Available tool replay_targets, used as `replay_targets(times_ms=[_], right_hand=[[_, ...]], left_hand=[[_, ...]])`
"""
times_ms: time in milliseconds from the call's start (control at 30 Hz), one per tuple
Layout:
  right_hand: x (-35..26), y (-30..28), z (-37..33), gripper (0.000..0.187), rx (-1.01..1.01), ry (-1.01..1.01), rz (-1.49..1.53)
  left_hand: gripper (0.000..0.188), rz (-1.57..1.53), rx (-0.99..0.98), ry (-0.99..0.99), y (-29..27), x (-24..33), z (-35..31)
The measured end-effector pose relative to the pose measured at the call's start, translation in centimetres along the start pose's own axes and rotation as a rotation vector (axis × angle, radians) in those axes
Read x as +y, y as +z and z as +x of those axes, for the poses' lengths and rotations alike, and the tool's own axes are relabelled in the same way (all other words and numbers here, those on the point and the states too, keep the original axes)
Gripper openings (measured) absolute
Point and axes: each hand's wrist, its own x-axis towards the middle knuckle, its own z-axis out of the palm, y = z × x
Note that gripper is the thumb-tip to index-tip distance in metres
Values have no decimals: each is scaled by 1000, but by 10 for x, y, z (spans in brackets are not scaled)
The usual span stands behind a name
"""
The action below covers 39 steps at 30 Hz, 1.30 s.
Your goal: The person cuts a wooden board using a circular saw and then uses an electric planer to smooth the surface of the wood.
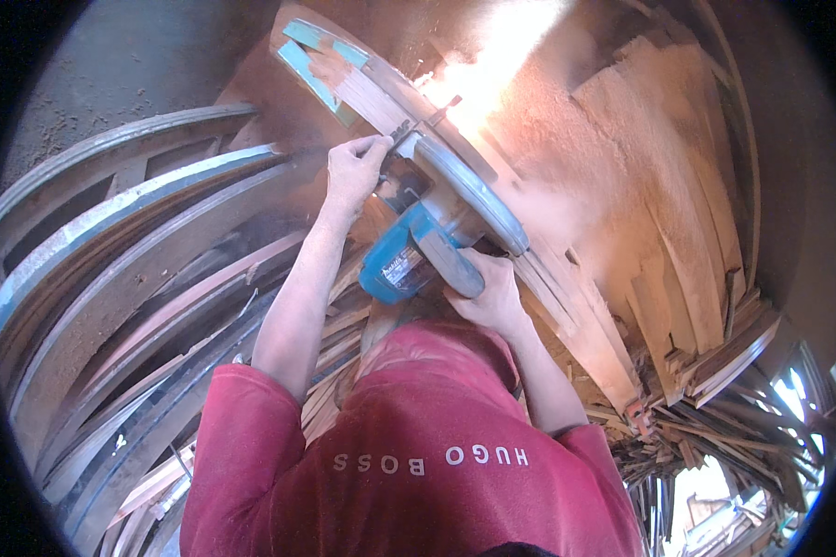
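Found a blue circular saw (395, 265) on a long plank (372, 93), between the turquoise-painted far-left end and the near-right end. Seen along its right side, a rounded grey blade guard (474, 195). Noted a dark narrow line from the rear of the guard toward the near-right end; unable to tell cut from gap.

Clamped with the right hand (497, 295) around the saw's rear handle (448, 258), fingers partly hidden. Placed at the saw's front, near the plank's left edge, the left hand (353, 169), fingers bent and fingertips close together; cannot tell a pinch on the front metal part (409, 144) from simple contact.

Observed an orange-red fitting (638, 420) at the plank's near-right end. Recorded to the right, beyond the plank's edge, overlapping wooden boards (664, 148) under sawdust (576, 139). Recorded to the left, several long beams (130, 232) side by side.
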Motion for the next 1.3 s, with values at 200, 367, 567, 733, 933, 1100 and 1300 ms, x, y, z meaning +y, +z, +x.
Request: replay_targets(times_ms=[200,367,567,733,933,1100,1300], right_hand=[[-1,3,3,37,-4,-2,4],[-4,3,9,38,-16,2,-7],[-8,6,16,38,-30,26,5],[-13,8,25,40,-36,6,3],[-17,12,33,42,-30,-6,18],[-23,16,43,41,-18,-9,29],[-30,21,54,40,-19,-17,33]], left_hand=[[31,-27,24,0,-4,7,-2],[28,21,16,2,-7,8,5],[30,15,31,28,-14,8,11],[29,21,45,23,-20,17,15],[32,6,44,-7,-28,17,23],[33,34,69,32,-35,17,33],[35,62,80,67,-46,18,42]])
